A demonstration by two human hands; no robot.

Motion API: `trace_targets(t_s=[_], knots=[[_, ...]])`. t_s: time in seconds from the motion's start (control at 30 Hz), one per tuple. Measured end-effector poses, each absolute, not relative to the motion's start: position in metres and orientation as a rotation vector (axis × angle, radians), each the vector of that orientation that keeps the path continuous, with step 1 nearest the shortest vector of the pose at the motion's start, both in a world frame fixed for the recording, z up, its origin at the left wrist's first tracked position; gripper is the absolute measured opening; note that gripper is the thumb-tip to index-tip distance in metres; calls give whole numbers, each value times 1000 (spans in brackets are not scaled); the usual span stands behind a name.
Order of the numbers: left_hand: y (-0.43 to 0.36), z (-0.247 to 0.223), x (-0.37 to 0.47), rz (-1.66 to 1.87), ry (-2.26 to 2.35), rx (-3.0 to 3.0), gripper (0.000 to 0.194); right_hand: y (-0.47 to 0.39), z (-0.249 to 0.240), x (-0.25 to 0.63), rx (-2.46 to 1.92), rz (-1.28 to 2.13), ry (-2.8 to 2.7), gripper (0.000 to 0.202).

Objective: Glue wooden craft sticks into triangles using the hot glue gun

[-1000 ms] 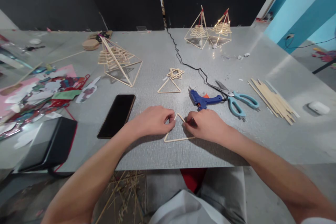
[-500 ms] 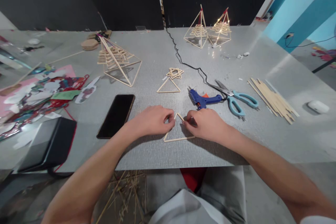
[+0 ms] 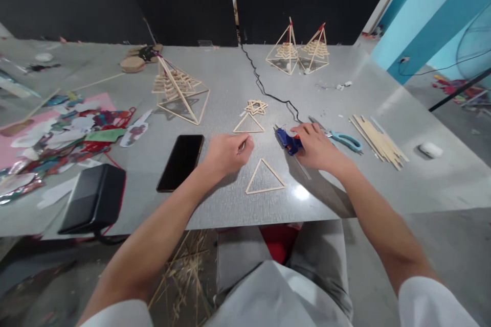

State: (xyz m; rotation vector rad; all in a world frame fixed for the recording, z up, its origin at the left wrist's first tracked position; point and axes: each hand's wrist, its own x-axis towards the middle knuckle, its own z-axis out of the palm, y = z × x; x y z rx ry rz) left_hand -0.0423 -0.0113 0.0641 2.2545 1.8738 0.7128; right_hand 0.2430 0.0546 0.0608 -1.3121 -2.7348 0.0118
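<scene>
My right hand (image 3: 316, 147) is wrapped around the blue hot glue gun (image 3: 288, 142), which lies on its side with its handle under the fingers. A thin glue stick (image 3: 303, 167) shows below that hand. My left hand (image 3: 231, 153) rests curled above the table, fingers closed; what they hold, if anything, is hidden. Between and below the hands lies a triangle of thin wooden sticks (image 3: 264, 191), touched by neither. Farther back are a smaller stick triangle (image 3: 249, 131) and a six-pointed stick star (image 3: 256, 107).
Scissors (image 3: 345, 140) and a pile of flat sticks (image 3: 378, 143) lie to the right, a white earbud case (image 3: 431, 149) beyond. A phone (image 3: 180, 162), a black box (image 3: 92, 199) and a stick pyramid (image 3: 180, 89) stand left. Two pyramids (image 3: 287, 51) are at the back; a black cord (image 3: 264, 87) crosses the table.
My right hand has left the near triangle, moved up and right, and taken hold of the glue gun. My left hand has lifted off the triangle, which now lies free.
</scene>
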Motion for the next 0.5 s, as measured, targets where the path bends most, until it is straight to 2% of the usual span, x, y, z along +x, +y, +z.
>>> trace_targets(t_s=[0.07,0.27,0.5], knots=[[-11,63,-45,853,1848,2257,38,57,59,248,-1341,0,-2783,68],[-11,62,-51,1237,1695,2274,40,61,61,248,-1459,-94,-2852,51],[-23,80,-45,1568,1499,2238,54,70,65,248,-1416,-50,-2863,48]])
